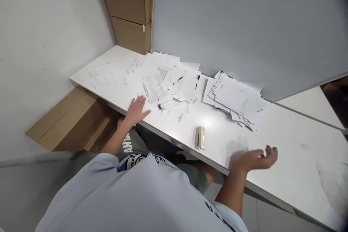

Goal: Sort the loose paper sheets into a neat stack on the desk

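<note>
My left hand (136,110) lies flat at the front edge of the white table, fingers stretched out and thumb apart. Just beyond its fingertips spreads a loose heap of printed papers (154,86), some with dark blotches. My right hand (258,158) rests at the table's edge on the right, palm turned up, fingers loosely curled with nothing in them. Between the two hands a beige stapler (201,137) sits near the front edge. Behind it and to the right is a thicker, uneven stack of papers (236,96).
The long white table (288,134) runs along a grey panel (244,21). A faintly printed sheet (102,76) lies at its left end. Cardboard boxes (127,7) are stacked at the back corner, and an open carton (67,119) stands below the left end.
</note>
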A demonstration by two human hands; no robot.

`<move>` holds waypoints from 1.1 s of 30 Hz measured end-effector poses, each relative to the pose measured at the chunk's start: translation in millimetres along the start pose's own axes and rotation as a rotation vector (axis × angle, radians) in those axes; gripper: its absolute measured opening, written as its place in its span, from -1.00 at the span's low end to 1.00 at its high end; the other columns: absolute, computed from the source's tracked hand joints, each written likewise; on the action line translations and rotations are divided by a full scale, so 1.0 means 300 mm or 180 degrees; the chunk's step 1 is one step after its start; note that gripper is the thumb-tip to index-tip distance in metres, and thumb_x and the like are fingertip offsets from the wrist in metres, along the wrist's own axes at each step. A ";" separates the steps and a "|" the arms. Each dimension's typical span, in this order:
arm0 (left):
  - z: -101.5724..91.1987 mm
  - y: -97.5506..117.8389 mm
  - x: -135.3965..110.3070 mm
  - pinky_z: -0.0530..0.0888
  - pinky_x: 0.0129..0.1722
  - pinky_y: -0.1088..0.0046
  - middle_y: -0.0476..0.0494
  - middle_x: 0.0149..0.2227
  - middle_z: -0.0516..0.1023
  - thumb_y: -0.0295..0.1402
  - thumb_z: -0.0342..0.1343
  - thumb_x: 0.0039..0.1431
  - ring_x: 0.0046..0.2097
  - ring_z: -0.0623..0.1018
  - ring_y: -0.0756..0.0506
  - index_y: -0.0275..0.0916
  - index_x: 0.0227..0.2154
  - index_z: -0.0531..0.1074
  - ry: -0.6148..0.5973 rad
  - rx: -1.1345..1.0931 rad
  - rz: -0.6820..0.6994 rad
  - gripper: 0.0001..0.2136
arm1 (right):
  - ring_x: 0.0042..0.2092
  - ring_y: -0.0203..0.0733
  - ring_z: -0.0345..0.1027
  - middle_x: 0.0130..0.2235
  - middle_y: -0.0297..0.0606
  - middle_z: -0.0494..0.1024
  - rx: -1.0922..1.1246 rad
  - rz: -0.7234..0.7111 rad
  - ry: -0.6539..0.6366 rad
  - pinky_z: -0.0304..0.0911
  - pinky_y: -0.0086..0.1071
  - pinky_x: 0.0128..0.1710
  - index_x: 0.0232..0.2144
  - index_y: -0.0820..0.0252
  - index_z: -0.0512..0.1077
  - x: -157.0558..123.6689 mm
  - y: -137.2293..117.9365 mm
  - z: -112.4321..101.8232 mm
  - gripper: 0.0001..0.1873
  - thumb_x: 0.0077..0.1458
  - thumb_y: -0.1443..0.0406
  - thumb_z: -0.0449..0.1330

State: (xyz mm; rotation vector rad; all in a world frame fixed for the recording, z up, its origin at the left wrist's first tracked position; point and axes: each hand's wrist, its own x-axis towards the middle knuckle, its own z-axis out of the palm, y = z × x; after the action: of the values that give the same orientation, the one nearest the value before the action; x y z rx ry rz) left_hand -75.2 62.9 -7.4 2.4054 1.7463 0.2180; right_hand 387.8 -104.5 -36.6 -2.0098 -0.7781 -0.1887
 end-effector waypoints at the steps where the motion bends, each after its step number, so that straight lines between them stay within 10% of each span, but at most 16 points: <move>1: 0.004 -0.006 -0.036 -0.12 0.37 0.04 -0.32 0.40 -0.02 -0.07 -0.11 0.30 0.42 -0.02 -0.26 -0.34 0.35 -0.01 0.0037 0.0047 0.0151 -0.33 | 0.28 0.27 0.08 0.22 0.16 0.21 -0.0024 0.0070 0.0487 0.14 0.21 0.15 0.22 0.16 0.19 -0.051 -0.027 -0.021 -0.40 0.17 0.18 -0.20; 3: 0.022 0.006 -0.118 -0.06 0.37 0.04 -0.31 0.38 0.06 -0.12 -0.11 0.32 0.40 0.05 -0.26 -0.32 0.33 0.07 0.0154 0.0062 0.0421 -0.40 | 0.18 0.24 0.24 0.07 0.13 0.38 -0.0011 0.0096 0.0834 0.21 0.17 0.11 0.11 0.10 0.33 -0.183 -0.085 -0.050 -0.47 0.19 0.17 -0.19; 5: 0.045 0.021 -0.200 0.07 0.34 0.04 -0.30 0.34 0.18 -0.15 -0.10 0.33 0.36 0.17 -0.26 -0.29 0.28 0.18 0.0285 -0.0045 0.0711 -0.47 | 0.15 0.27 0.27 0.01 0.11 0.43 0.0090 0.0120 0.0303 0.16 0.20 0.14 0.08 0.06 0.36 -0.352 -0.139 -0.057 -0.48 0.21 0.08 -0.17; 11: 0.082 -0.022 -0.345 0.42 0.10 0.18 -0.13 0.07 0.55 -0.48 -0.19 0.32 0.02 0.54 -0.15 -0.07 0.06 0.45 0.0447 -0.0513 0.1471 -0.60 | 0.07 0.20 0.35 -0.09 -0.21 0.56 0.1338 0.0369 -0.3502 0.17 0.16 0.14 -0.08 -0.14 0.46 -0.776 -0.279 0.068 -0.54 0.10 -0.13 0.05; 15: 0.074 -0.036 -0.352 0.25 0.26 0.04 -0.17 0.20 0.43 -0.46 -0.15 0.29 0.24 0.38 -0.23 -0.14 0.15 0.38 0.0511 -0.0331 0.1328 -0.58 | -0.06 0.07 0.46 -0.11 -0.16 0.58 0.2484 0.0921 -0.4415 0.32 -0.03 0.02 -0.06 0.03 0.47 -0.815 -0.378 0.171 -0.38 -0.07 -0.17 0.26; 20: 0.114 -0.016 -0.348 0.07 0.35 -0.04 -0.31 0.25 0.34 -0.48 -0.15 0.26 0.31 0.29 -0.24 -0.32 0.33 0.06 0.0913 -0.0299 0.0751 -0.44 | 0.01 0.02 0.43 -0.07 -0.14 0.57 0.3093 0.1954 -0.3861 0.36 -0.10 0.01 -0.02 0.13 0.46 -0.795 -0.539 0.222 -0.34 -0.06 -0.15 0.26; 24: 0.155 -0.025 -0.364 0.10 0.35 0.00 -0.32 0.25 0.33 -0.60 -0.20 0.18 0.29 0.32 -0.18 -0.36 0.37 -0.11 0.1060 -0.0225 0.1379 -0.34 | 0.18 -0.07 0.29 0.21 -0.24 0.37 0.3017 0.2610 -0.3029 0.25 -0.14 0.16 0.26 0.03 0.19 -0.784 -0.639 0.200 -0.17 -0.04 0.06 0.32; 33: 0.153 -0.092 -0.336 0.11 0.35 0.05 -0.30 0.24 0.34 -0.70 -0.26 0.13 0.33 0.24 -0.14 -0.32 0.31 0.10 0.1197 0.0105 0.1589 -0.35 | 0.32 -0.08 0.08 0.33 -0.19 0.17 0.2472 0.2493 -0.2117 -0.02 -0.12 0.32 0.33 0.14 0.06 -0.748 -0.568 0.150 -0.03 -0.05 0.04 0.32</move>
State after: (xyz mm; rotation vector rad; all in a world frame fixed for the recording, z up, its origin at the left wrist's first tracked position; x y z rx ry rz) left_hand -122.0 -26.7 -60.6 2.9345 1.2246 0.7476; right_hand 102.4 -107.5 -33.5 -1.4487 -0.2964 1.1096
